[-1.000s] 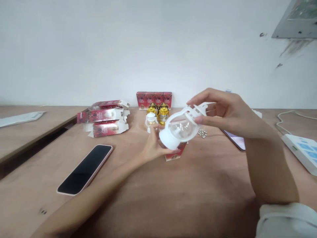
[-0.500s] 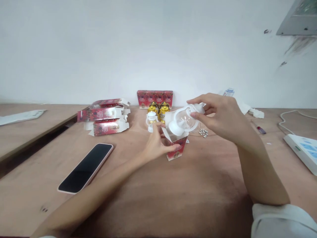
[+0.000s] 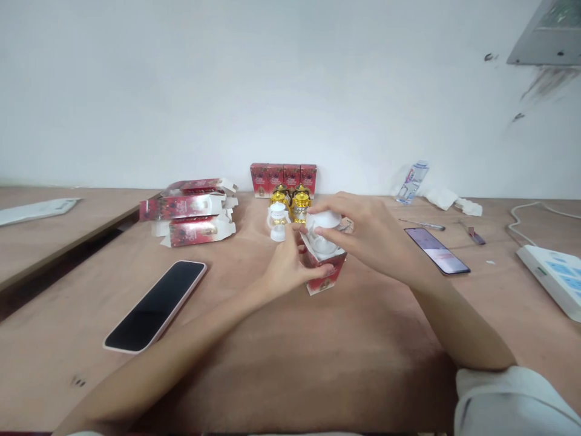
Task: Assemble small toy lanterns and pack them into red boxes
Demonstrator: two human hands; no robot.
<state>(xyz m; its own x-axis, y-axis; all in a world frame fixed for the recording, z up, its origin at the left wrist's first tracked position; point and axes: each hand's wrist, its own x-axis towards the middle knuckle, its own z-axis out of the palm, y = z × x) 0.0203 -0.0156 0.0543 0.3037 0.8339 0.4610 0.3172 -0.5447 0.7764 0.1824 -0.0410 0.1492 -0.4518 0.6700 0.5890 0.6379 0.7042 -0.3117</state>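
Observation:
A small red carton (image 3: 327, 275) stands open-topped at the middle of the wooden table. My left hand (image 3: 285, 266) grips its left side. My right hand (image 3: 363, 233) is closed on a white toy lantern (image 3: 323, 233) with a clear globe, which sits partly inside the carton's mouth. Just behind stand another small white lantern (image 3: 277, 221) and two gold lanterns (image 3: 294, 203).
Flattened red cartons (image 3: 188, 212) are stacked at the back left, and a row of closed red boxes (image 3: 284, 177) lines the wall. A black phone in a pink case (image 3: 157, 306) lies at the left, another phone (image 3: 436, 249) at the right. A white power strip (image 3: 551, 278) sits far right.
My right hand has brought the white lantern down from the air into the open top of the red carton. My left hand has stayed on the carton.

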